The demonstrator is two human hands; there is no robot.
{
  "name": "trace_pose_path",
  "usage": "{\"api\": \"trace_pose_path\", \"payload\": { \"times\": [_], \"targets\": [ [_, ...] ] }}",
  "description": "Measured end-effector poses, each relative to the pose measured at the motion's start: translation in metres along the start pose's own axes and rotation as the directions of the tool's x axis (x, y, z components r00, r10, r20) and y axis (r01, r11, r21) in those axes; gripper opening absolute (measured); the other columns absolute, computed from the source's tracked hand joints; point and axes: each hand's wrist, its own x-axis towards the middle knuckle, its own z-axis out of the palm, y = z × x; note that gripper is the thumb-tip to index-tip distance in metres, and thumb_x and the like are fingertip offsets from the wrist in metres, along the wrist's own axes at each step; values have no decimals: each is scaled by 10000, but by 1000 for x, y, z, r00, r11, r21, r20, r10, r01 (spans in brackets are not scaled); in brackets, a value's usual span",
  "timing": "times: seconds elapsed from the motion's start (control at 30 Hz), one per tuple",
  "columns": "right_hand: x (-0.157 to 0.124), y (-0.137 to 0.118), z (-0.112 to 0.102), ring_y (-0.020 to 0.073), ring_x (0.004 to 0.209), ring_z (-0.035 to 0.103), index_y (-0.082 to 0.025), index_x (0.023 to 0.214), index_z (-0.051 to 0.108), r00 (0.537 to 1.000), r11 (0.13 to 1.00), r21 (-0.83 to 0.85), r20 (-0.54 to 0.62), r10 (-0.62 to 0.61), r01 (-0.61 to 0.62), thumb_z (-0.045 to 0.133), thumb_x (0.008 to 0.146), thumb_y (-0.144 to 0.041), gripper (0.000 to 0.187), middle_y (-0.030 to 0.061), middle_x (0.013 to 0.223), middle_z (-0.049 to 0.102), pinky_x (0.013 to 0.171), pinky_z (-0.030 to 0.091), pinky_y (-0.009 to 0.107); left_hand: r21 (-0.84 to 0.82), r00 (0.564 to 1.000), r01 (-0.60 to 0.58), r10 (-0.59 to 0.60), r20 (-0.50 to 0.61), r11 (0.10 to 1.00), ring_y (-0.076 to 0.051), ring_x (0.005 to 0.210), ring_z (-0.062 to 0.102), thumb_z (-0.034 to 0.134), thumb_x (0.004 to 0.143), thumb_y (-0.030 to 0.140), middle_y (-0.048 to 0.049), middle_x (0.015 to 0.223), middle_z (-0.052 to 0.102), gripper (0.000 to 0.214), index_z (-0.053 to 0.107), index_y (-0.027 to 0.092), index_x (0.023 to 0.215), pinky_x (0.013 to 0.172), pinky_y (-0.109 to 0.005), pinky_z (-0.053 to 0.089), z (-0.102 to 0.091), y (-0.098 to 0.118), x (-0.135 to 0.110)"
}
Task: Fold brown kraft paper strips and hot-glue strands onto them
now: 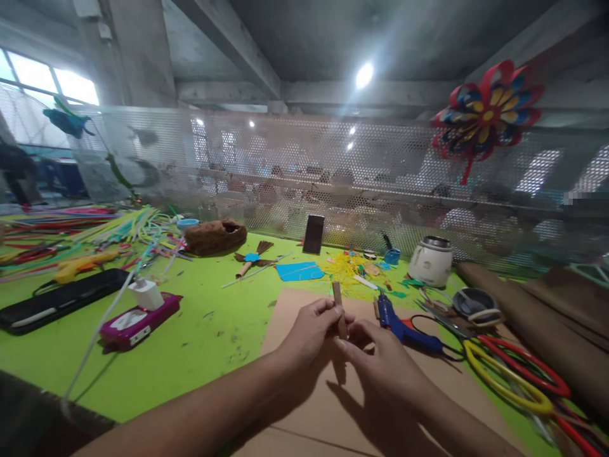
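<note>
Upright between my hands is a narrow brown strip (337,293), which looks like paper or cardboard. My left hand (309,330) pinches it between thumb and fingers near its middle. My right hand (383,355) is closed at its lower right side, with thumb and fingertips pressed together on the strip; part of that grip is hidden. Both hands are above a brown paper sheet (290,311) on the green table. Right of them lies a blue glue gun (404,329). Beyond them are a blue sheet piece (299,271) and a brown figure with a blue flower shape (251,257).
Scissors with red and yellow handles (509,374), a tape roll (476,304) and a white jug (431,261) are at right. A purple power strip (140,320), black case (66,298) and yellow glue gun (85,265) lie left. A phone (314,233) leans against the mesh screen (285,152).
</note>
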Motion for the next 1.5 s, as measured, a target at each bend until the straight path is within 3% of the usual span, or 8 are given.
{"api": "trace_pose_path", "payload": {
  "times": [0.13, 0.43, 0.93, 1.03, 1.17, 1.33, 1.5],
  "targets": [
    [4, 10, 9, 182, 669, 571, -149, 751, 596, 995, 986, 143, -34, 92, -86, 577, 755, -301, 154, 53, 711, 630, 594, 437, 293, -24, 1000, 13, -13, -13, 1000, -154, 619, 562, 610, 733, 295, -59, 743, 563, 194, 511, 135, 780, 639, -323, 446, -2, 0, 3],
    [0, 18, 13, 146, 594, 508, -155, 653, 538, 990, 901, 419, -34, 138, -112, 648, 699, -394, 267, 24, 617, 561, 534, 379, 263, 8, 997, 77, -76, -29, 997, -177, 627, 587, 579, 760, 300, -99, 747, 611, 208, 570, 95, 791, 634, -321, 446, -8, 2, 7],
    [-1, 21, 12, 159, 617, 471, -135, 654, 562, 995, 935, 348, -43, 93, -72, 614, 721, -448, 324, 43, 640, 550, 570, 358, 290, 30, 989, 127, -124, -85, 991, -166, 581, 587, 558, 781, 304, -95, 760, 624, 202, 569, 103, 762, 582, -312, 453, -10, 0, 9],
    [0, 25, 13, 158, 602, 485, -145, 646, 554, 994, 915, 396, -41, 97, -73, 625, 721, -449, 321, 34, 621, 550, 572, 366, 292, -8, 991, 130, -130, -40, 991, -159, 581, 582, 570, 784, 340, -85, 742, 615, 235, 570, 105, 785, 596, -313, 458, -10, -4, 10],
    [2, 31, 14, 149, 585, 500, -157, 660, 557, 992, 889, 449, -44, 117, -85, 632, 729, -425, 286, 18, 619, 551, 563, 375, 281, -64, 991, 135, -133, 30, 989, -141, 593, 584, 623, 739, 228, -68, 732, 611, 134, 559, 117, 779, 629, -299, 461, -10, -6, 9],
    [0, 27, 11, 149, 621, 508, -156, 661, 614, 987, 867, 480, -19, 162, -133, 671, 696, -372, 226, 22, 632, 578, 573, 382, 263, -17, 990, 138, -138, -4, 990, -175, 594, 600, 595, 745, 191, -84, 744, 618, 96, 550, 114, 779, 611, -343, 478, -12, -4, 10],
    [0, 20, 9, 140, 676, 516, -202, 709, 658, 976, 782, 594, 30, 214, -189, 688, 693, -372, 174, 4, 695, 591, 620, 398, 246, -47, 994, 93, -95, -51, 995, -196, 641, 614, 600, 724, 159, -92, 806, 620, 101, 519, 127, 774, 642, -385, 492, -9, -1, 9]
  ]
}}
